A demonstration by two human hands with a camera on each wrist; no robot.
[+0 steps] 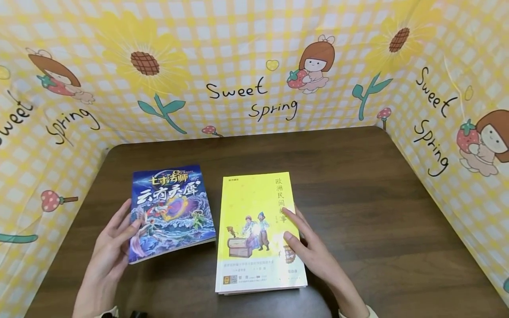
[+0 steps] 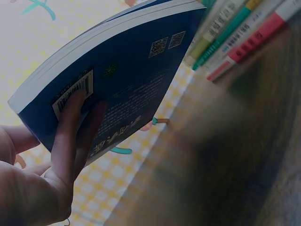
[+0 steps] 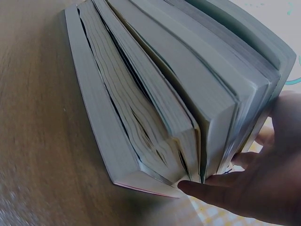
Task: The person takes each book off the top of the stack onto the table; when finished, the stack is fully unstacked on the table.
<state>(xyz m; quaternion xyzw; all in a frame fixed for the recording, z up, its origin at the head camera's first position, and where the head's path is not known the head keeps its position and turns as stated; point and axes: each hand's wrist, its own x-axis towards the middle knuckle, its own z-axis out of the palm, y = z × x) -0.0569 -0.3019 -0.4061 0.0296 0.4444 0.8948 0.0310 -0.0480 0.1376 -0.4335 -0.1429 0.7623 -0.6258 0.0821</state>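
My left hand [image 1: 113, 247] grips a blue fantasy-cover book [image 1: 171, 207] by its left edge, thumb on the front cover. In the left wrist view, its fingers [image 2: 68, 136] lie against the blue back cover, over the barcode. The book is lifted and tilted. Just right of it stands a stack of several books [image 3: 155, 94], topped by a yellow book [image 1: 258, 212] with Chinese lettering. My right hand [image 1: 314, 251] rests on the stack's right side, two fingertips on the yellow cover. Other fingers [image 3: 211, 193] spread along the side of the stack in the right wrist view.
The dark wooden table [image 1: 350, 190] extends around the stack. A yellow checked cloth [image 1: 238, 53] with cartoon prints closes in the back and both sides. Several spines of the stacked books [image 2: 249, 37] show in the left wrist view.
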